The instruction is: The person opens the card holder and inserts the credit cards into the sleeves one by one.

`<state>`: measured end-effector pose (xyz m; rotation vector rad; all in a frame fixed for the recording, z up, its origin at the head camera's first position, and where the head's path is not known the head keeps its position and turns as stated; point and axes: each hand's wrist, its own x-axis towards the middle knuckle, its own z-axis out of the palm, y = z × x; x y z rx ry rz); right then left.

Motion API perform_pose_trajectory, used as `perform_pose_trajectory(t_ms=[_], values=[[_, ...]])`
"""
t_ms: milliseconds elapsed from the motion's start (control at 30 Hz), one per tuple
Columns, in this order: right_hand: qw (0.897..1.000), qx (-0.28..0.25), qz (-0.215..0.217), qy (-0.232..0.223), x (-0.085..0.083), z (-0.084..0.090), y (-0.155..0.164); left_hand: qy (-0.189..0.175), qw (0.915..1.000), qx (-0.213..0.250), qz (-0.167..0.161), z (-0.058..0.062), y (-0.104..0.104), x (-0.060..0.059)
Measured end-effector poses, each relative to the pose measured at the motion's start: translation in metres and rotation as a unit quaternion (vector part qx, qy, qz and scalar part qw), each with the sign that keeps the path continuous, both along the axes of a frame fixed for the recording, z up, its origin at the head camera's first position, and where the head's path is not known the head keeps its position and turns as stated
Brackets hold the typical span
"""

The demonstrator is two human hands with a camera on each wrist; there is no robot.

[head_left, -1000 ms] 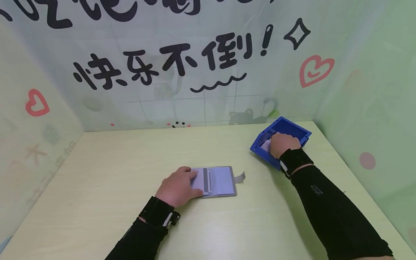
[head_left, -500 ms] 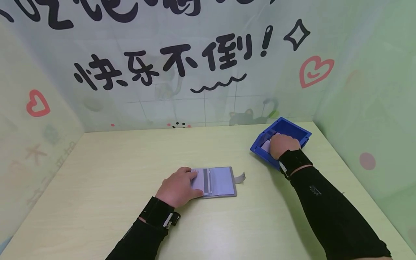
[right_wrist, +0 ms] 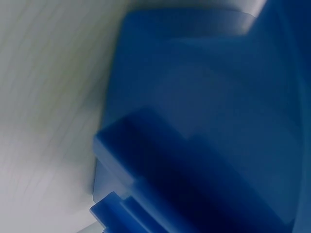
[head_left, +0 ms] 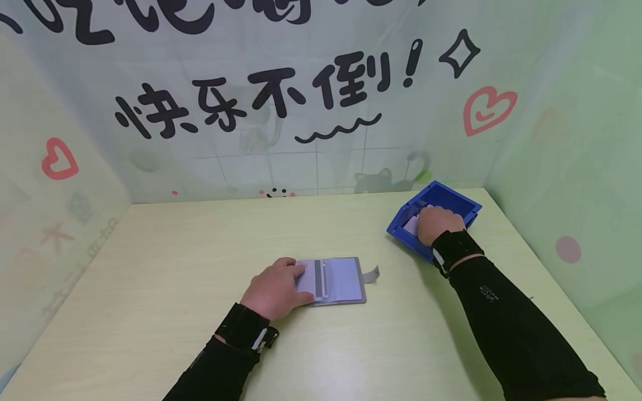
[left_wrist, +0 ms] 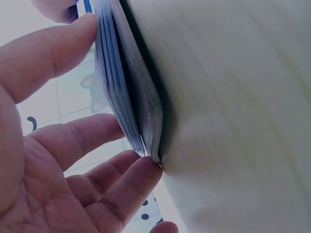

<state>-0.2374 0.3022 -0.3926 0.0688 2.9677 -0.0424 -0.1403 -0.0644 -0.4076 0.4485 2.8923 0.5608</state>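
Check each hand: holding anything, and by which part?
Left hand presses the open grey card holder flat at its left page. Right hand is inside the blue plastic bin; its hold cannot be told.

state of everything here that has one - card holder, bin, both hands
card holder: open, lying flat on the table, strap tab sticking out on its right edge
blue bin: upright on the table, open top, pale cards inside
left hand: fingers straight, pressing on the card holder's left page
right hand: inside the blue bin over the cards; whether it grips one cannot be told
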Motion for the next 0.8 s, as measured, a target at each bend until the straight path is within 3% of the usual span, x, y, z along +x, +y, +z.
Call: perform_pose_trajectory(t_ms=[800], values=[[0.998,-0.044,-0.01,0.039,0.0065,0.0083,-0.003,-0.004,1.0,0.002,-0.001,-0.0008,-0.0017,-0.0017]])
